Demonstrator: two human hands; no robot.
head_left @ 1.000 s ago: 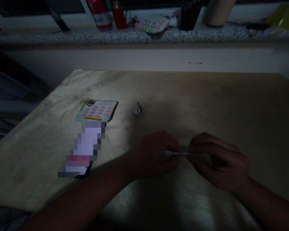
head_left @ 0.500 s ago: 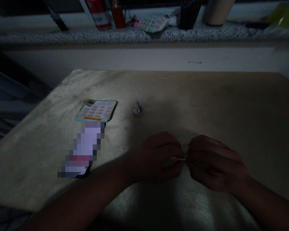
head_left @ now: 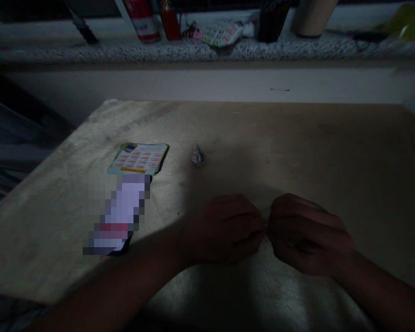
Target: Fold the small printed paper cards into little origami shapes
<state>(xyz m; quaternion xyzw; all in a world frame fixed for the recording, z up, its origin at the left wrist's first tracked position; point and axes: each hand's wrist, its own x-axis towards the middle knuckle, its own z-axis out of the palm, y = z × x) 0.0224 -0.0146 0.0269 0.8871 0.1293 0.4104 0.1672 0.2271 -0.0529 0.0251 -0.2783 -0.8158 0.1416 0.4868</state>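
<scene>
Over the front middle of the table [head_left: 332, 152], my left hand [head_left: 231, 228] and my right hand [head_left: 307, 235] come close together, fingertips almost meeting. Both are closed in a pinch. Between the fingertips only a tiny bit of something shows, too dark and small to name. Beyond my left hand lies a small crumpled ball of printed paper [head_left: 198, 157]. Left of it is a stack of printed cards [head_left: 140, 157] with rows of red marks. A phone [head_left: 122, 212], its lit screen pixelated, lies just in front of the cards.
Along the speckled stone sill [head_left: 180, 53] behind the table stand a red can [head_left: 144, 20], a small red bottle [head_left: 170, 20], a crumpled printed wrapper [head_left: 223, 34], a dark cup [head_left: 272, 20] and a beige container [head_left: 313, 18]. Something yellow-green [head_left: 410, 23] is at far right.
The fingers of my left hand have closed in, and the thin pale piece that showed between its thumb and fingers is now hidden. My right hand is almost unmoved.
</scene>
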